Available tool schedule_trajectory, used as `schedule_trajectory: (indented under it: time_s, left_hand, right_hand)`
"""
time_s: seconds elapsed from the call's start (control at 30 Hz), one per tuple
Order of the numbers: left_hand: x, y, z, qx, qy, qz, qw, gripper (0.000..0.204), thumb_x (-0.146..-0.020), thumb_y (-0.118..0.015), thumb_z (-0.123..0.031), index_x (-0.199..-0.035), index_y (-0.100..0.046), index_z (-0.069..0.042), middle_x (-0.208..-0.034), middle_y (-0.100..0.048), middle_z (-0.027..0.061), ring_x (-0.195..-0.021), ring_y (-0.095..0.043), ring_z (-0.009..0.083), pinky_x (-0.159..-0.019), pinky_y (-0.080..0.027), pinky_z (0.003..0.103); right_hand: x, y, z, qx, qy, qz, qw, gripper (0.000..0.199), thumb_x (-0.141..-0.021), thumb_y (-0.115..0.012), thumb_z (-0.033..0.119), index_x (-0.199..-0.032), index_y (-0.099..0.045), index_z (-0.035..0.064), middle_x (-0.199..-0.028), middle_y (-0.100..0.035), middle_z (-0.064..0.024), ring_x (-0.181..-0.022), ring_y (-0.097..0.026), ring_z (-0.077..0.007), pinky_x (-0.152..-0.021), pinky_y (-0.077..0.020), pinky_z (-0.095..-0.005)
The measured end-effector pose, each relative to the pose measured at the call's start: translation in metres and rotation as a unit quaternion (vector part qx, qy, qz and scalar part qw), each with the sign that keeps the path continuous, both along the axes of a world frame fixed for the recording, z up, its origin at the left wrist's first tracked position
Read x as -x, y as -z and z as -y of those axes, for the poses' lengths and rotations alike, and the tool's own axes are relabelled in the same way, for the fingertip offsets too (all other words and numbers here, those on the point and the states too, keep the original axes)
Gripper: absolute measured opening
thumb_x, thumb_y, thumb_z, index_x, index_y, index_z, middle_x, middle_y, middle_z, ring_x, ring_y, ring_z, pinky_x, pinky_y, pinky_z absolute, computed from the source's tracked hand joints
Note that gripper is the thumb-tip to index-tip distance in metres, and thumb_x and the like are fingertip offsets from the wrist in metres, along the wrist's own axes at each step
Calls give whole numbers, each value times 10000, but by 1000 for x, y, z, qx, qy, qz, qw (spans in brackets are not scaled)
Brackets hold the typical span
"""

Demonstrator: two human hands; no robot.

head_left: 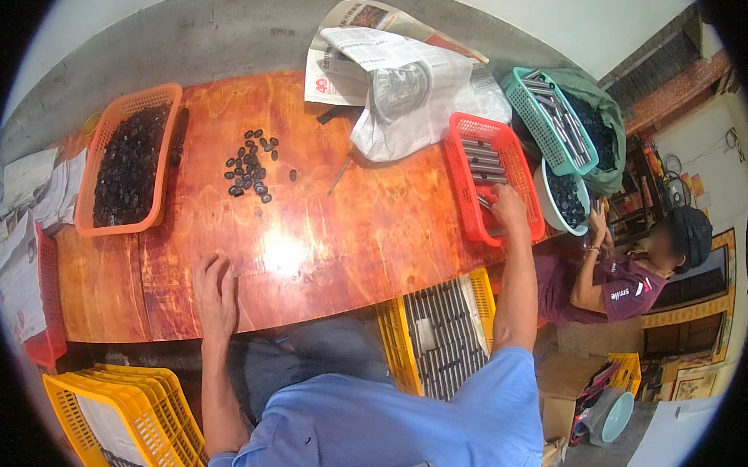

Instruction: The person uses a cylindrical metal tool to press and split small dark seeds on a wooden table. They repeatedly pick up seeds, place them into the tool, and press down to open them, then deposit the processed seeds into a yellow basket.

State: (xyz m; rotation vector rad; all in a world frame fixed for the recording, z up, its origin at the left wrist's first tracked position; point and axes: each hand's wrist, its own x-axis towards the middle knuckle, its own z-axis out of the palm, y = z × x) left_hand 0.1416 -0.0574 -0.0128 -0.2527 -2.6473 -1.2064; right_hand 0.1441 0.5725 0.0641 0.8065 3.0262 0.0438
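Observation:
My right hand (509, 208) reaches into a red plastic basket (536, 195), its fingers closed on the end of a grey metal tube (483, 202). Farther up in the same basket, several more dark grey tubes (481, 159) lie side by side. My left hand (215, 295) rests at the near edge of the wooden table (374, 225), fingers loosely bent and apart, holding nothing. A loose group of small black oval parts (247, 169) lies on the tabletop beyond it. A thin rod (339, 175) lies between that group and the red basket.
An orange basket (167, 158) of black parts stands at left. Newspaper and plastic (397, 76) lie at the back. A green basket (590, 151) of tubes and a bowl (550, 209) of black parts sit at right, near another person (606, 281). Yellow crates (390, 338) stand below the table.

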Motion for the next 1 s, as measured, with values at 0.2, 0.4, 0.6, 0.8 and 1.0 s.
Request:
schedule_trajectory:
  time_s: [0.2, 0.4, 0.6, 0.8, 1.0]
  left_hand:
    - [0, -6, -1, 3, 10, -13, 1000, 245, -987, -643, -111, -1200, -670, 6, -1345, -584, 205, -1271, -550, 391, -1117, -422, 455]
    - [-3, -6, -5, -7, -1, -16, 1000, 244, -983, -644, -95, -1202, -666, 10, -1329, -587, 207, -1267, -552, 387, -1111, -425, 451]
    - [-2, -6, -5, 1, 4, -30, 1000, 239, -978, -640, -85, -1192, -667, 18, -1316, -599, 206, -1251, -563, 387, -1094, -440, 445]
    - [-3, -11, -13, -99, 15, -13, 995, 273, -980, -637, -78, -1234, -680, 12, -1204, -689, 155, -1145, -639, 324, -1041, -488, 409]
    - [-2, -15, -76, -528, 99, 229, 812, 436, -1047, -601, -110, -1449, -522, 37, -1202, -690, 121, -1085, -668, 162, -923, -559, 309]
  right_hand:
    - [-3, -5, 5, -5, 28, 120, 992, 271, -880, -631, 117, -1123, -749, 94, -1119, -736, -209, -1141, -686, -389, -932, -554, -533]
    - [-20, -20, 4, -122, -47, 2, 991, 199, -830, -703, 121, -1012, -727, 45, -1020, -735, -197, -1024, -705, -391, -871, -556, -525]
    - [-30, -74, 64, -47, -129, -227, 964, 307, -827, -782, 199, -1068, -669, 46, -997, -717, -184, -986, -686, -387, -842, -524, -510]
    - [-15, -63, 226, 390, -85, -202, 894, 335, -849, -808, 172, -1114, -678, 13, -870, -730, -118, -785, -703, -190, -701, -557, -346]
    - [-12, 10, 374, 449, -251, -129, 848, 335, -852, -818, 185, -1082, -674, -12, -891, -748, -151, -773, -732, -228, -712, -584, -368]
